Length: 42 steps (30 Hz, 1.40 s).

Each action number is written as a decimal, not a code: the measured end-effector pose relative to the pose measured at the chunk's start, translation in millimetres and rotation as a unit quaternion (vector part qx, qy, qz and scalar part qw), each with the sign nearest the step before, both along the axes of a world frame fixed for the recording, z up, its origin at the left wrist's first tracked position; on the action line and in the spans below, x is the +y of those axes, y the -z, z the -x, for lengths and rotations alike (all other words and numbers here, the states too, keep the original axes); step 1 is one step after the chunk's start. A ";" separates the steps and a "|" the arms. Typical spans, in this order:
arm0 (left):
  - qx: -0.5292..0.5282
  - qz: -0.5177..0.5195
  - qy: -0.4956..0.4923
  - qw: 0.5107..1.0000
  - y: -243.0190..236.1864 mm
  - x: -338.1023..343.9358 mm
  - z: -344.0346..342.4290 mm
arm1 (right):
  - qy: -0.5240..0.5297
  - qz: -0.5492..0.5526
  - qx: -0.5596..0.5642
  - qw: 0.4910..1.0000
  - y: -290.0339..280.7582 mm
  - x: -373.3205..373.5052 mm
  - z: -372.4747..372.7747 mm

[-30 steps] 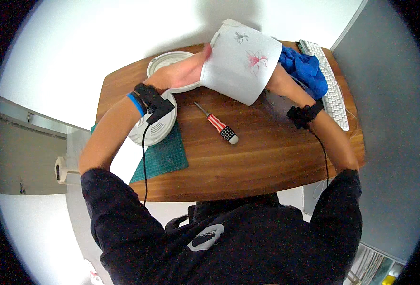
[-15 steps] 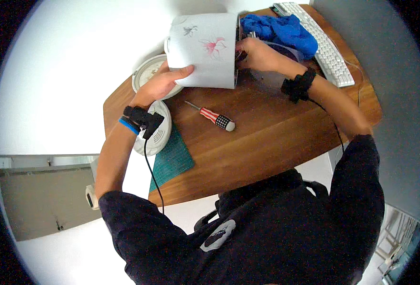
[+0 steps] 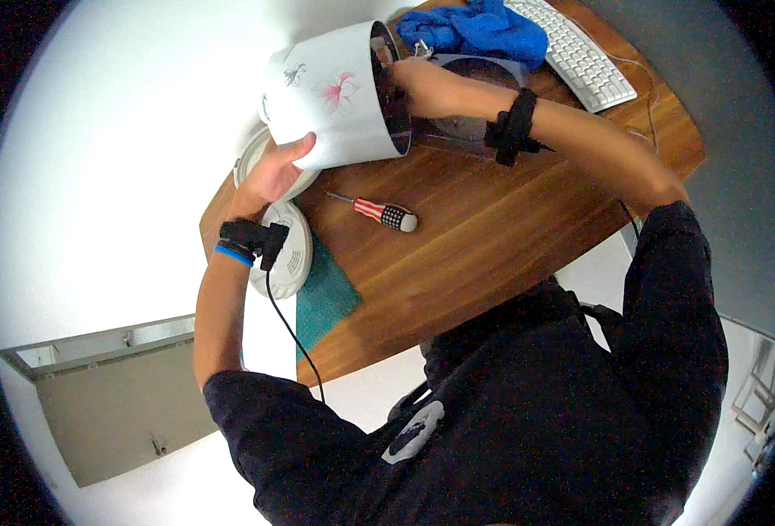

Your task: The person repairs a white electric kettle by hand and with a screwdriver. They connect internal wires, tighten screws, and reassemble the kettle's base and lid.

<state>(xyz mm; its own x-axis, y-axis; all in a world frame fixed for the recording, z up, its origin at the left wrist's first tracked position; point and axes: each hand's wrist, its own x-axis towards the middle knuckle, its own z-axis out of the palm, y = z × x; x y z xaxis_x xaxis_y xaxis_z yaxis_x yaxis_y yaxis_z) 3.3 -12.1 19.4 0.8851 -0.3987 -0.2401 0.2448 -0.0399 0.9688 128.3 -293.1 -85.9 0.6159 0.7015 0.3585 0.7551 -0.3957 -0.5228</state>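
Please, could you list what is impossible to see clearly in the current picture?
All in the head view:
Right hand: fingertips hidden inside the white casing; what they touch cannot be told.
Left hand: fingers except the thumb mostly hidden by the hand itself and the casing.
Vented disc: partly covered by the wrist strap.
Keyboard: far end cut off by the upper edge.
Screwdriver: tip too small and blurred.

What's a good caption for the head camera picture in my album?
Left hand holding a tipped white flowered cylinder, right hand at its open end.
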 end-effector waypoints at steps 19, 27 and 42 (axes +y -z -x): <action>-0.008 -0.105 0.083 0.991 10.1 38.1 -8.9 | -0.077 0.008 0.018 0.997 -39.5 -35.5 35.1; -0.039 -0.222 0.079 0.971 -7.4 34.0 -10.5 | -0.104 -0.004 0.010 0.995 -49.2 -48.5 33.3; 0.023 -0.226 0.023 0.974 -9.9 31.8 -9.1 | -0.168 0.084 -0.026 0.982 -33.7 -40.6 21.9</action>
